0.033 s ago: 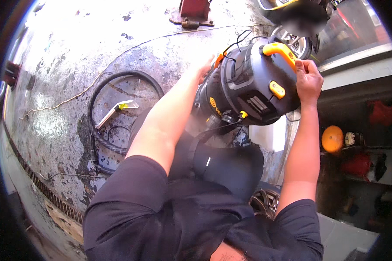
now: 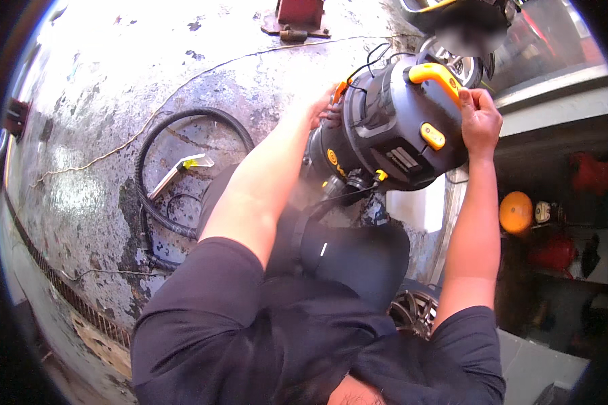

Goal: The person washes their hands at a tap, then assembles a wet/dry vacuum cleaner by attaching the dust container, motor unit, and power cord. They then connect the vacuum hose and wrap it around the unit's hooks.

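Observation:
A black wet-dry vacuum cleaner (image 2: 385,128) is tilted in front of me, its domed top leaning to the right. My right hand (image 2: 481,125) has its fingers closed round the end of the vacuum's orange carry handle (image 2: 439,79). On the far left side of the vacuum, my left hand (image 2: 322,108) grips at an orange latch (image 2: 340,92), its fingers partly hidden. An orange-yellow switch panel (image 2: 432,136) shows on the top. A black power cord (image 2: 375,57) loops over the far side.
A ribbed black hose (image 2: 140,169) curls on the worn floor at left, beside a clear-ended nozzle (image 2: 194,162). A thin cord (image 2: 132,140) crosses the floor. Shelves with an orange disc (image 2: 516,212) stand at right. A wheel (image 2: 414,312) lies near my right arm.
The vacuum cleaner has shifted very slightly to the right. More of my left hand's fingers show at the latch; my right hand stays on the handle.

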`<move>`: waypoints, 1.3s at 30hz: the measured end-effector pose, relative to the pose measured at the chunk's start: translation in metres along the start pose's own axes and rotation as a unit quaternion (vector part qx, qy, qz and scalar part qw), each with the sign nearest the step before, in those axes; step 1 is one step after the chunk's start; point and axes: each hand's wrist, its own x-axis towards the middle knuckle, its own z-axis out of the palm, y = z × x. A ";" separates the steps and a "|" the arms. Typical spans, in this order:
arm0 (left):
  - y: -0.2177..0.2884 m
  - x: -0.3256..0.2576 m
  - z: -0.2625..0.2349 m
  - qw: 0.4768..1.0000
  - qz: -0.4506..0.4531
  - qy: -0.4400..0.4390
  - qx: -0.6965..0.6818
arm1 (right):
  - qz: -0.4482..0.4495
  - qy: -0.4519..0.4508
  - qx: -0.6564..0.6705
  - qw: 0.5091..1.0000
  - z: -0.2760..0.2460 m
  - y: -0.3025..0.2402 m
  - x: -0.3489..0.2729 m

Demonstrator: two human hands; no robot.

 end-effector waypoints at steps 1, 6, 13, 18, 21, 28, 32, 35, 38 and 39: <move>0.002 0.001 0.003 0.998 -0.039 -0.051 -0.026 | 0.006 -0.009 -0.002 1.000 0.002 0.007 0.004; 0.035 0.037 -0.005 0.972 0.191 -0.127 0.048 | -0.010 -0.026 -0.017 0.999 0.017 -0.008 0.021; -0.001 0.034 0.026 0.962 0.231 0.023 0.144 | -0.011 -0.008 -0.097 0.995 0.010 0.012 0.011; -0.114 0.052 -0.059 0.904 0.119 0.069 0.404 | 0.011 0.012 -0.069 0.997 0.010 -0.020 0.022; -0.161 0.019 -0.065 0.932 -0.094 -0.084 0.341 | 0.050 0.007 -0.085 0.995 0.010 -0.017 0.021; -0.168 -0.070 -0.061 0.926 -0.112 -0.330 0.147 | 0.108 0.037 -0.138 0.984 0.031 -0.033 0.038; -0.166 -0.101 -0.050 0.970 0.044 -0.100 0.218 | 0.145 0.018 -0.178 0.973 0.051 -0.069 0.059; -0.146 -0.096 -0.074 0.966 0.152 0.055 0.203 | 0.136 0.019 -0.189 0.972 0.055 -0.071 0.063; -0.106 -0.095 -0.102 0.924 0.202 0.115 0.304 | 0.134 0.013 -0.191 0.972 0.053 -0.080 0.063; -0.097 -0.090 -0.112 0.905 0.219 0.096 0.352 | 0.131 0.010 -0.189 0.973 0.055 -0.085 0.064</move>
